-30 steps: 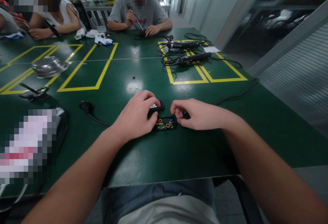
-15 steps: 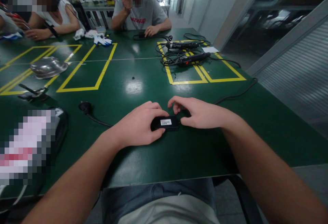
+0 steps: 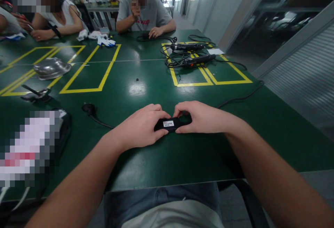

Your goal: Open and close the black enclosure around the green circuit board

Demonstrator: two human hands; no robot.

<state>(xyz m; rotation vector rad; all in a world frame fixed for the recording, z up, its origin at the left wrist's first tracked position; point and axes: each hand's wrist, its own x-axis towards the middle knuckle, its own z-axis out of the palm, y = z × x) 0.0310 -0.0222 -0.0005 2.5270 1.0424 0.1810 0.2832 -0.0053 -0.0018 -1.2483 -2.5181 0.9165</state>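
Note:
A black power adapter with a white printed label lies on the green table in front of me. My left hand grips its left end, thumb on the near side and fingers on the far side. Around its right end my right hand is curled, thumb and index finger pinching it from both sides. A cord with a black plug runs out to the left from under my left hand. Another thin black cable leads away to the right behind my right wrist.
Two black electric screwdrivers with tangled cords lie at the back right within yellow tape outlines. A metal bowl and a dark metal object sit on the left. Gloves lie farther back. Co-workers sit across the table.
My right hand has moved left and closed its thumb and index finger on the adapter's right end. My left hand keeps its grip. The view has shifted slightly.

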